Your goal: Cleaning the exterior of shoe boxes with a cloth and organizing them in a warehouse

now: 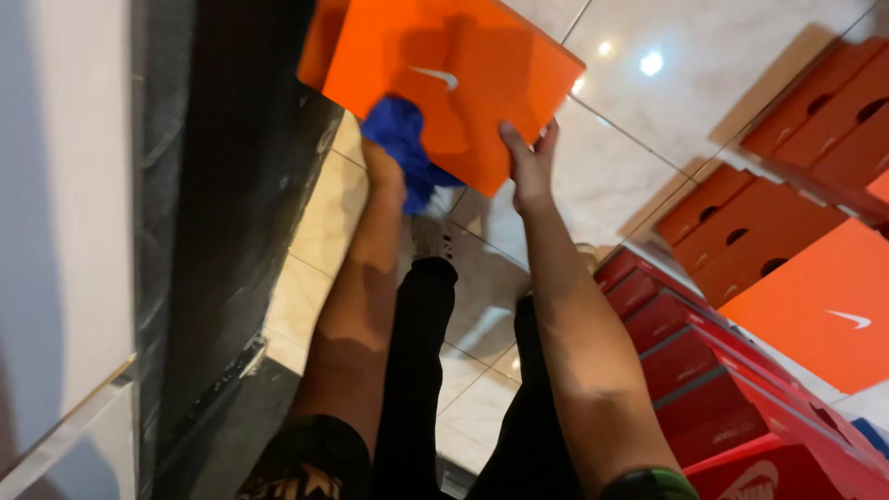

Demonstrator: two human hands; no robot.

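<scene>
I hold an orange shoe box [463,65] out in front of me, tilted, above the tiled floor. My right hand [530,162] grips its near edge, fingers spread against the box. My left hand [384,167] is under the box's left side and is mostly covered by a blue cloth [407,148] bunched between the hand and the box. My legs in black trousers and one shoe show below.
Stacked orange shoe boxes [787,185] and red shoe boxes [704,361] fill the right side. A dark vertical panel [231,231] and a white wall [65,185] stand on the left. Glossy cream floor tiles [630,167] lie beneath.
</scene>
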